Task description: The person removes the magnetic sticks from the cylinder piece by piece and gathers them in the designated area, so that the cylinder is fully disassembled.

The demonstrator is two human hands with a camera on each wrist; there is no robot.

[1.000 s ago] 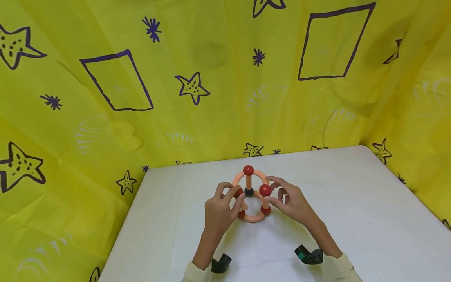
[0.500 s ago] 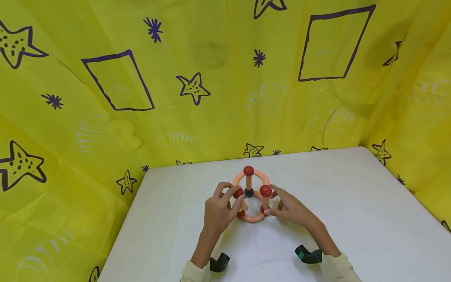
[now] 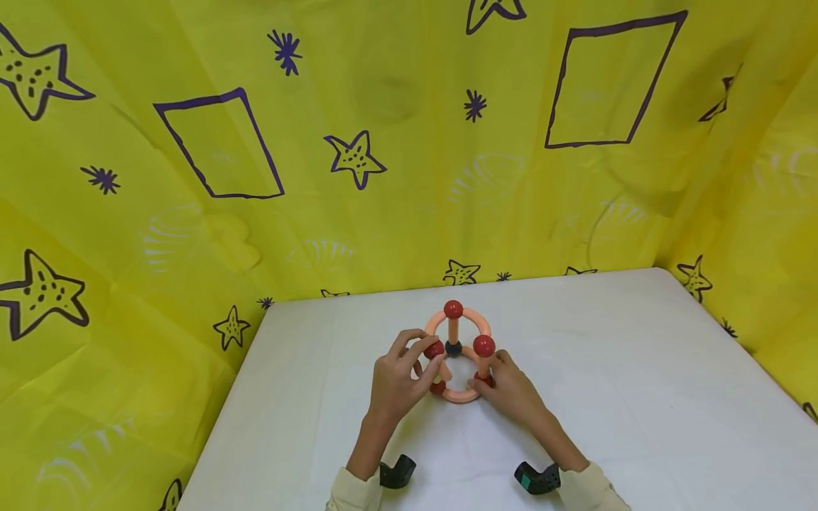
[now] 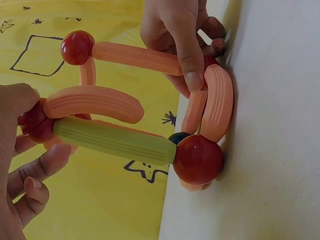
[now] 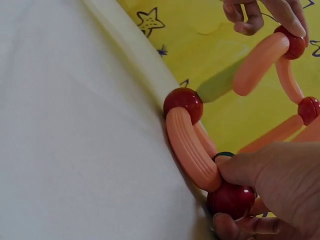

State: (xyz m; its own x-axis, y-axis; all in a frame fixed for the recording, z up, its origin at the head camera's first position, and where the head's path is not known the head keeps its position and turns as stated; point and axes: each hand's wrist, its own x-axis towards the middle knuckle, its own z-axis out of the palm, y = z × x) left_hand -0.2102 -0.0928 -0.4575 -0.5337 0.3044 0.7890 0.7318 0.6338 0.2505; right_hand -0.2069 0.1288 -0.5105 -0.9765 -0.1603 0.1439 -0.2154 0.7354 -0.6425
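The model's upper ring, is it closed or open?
Open: the left wrist view shows the curved orange piece, attached to the red ball the left hand grips, with its other end free.

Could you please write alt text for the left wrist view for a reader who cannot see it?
A frame of red balls and orange rods stands on a white table; the left hand pinches one ball, the right hand another near the table. One rod is yellow-green; one curved rod has a free end. Behind is a patterned yellow backdrop.
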